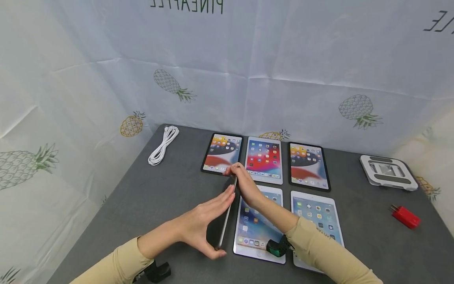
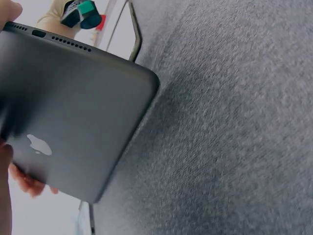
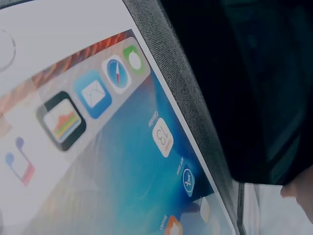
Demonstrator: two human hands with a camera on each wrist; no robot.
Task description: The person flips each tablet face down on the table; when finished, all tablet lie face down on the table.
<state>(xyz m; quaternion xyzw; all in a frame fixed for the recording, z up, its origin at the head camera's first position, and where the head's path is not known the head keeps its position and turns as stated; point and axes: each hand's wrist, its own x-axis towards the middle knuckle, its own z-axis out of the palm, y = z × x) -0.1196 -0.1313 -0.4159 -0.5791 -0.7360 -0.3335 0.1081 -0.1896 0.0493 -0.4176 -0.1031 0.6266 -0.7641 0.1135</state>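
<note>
Tabletop [image 1: 149, 205]: we are seeing it bearing the loose things directly; we are making out no box or tray.
Landmark tablet [image 1: 248, 230]: we are using this white-framed one, lying face up.
Held tablet [image 2: 78, 117]: it is tilting steeply just left of the landmark tablet, its dark, logo-marked back facing left; we are not managing to tell whether its lower edge is touching the tabletop.
Handling: we are judging it fairly light but stiff, its smooth back likely slippery, its front fragile.
Best hold: we are favouring the rims at both short ends, sparing the screen.
Other tablets: we are seeing a second white tablet [image 1: 317, 213] lying right of the landmark tablet; beyond it a left black tablet [image 1: 222, 153], a back white tablet [image 1: 263, 157] and a right black tablet [image 1: 308, 165] are lying in a row.
Left hand [image 1: 198, 221]: it is gripping the held tablet, thumb over the port end, fingers running nearly straight.
Right hand [image 1: 245, 185]: it is gripping the far short end.
Folded stand [image 1: 390, 173]: it is apparently resting well right and beyond the landmark tablet.
Cable [image 1: 164, 146]: it is lying bundled, left and beyond.
Red plug [image 1: 406, 217]: it is lying well right.
</note>
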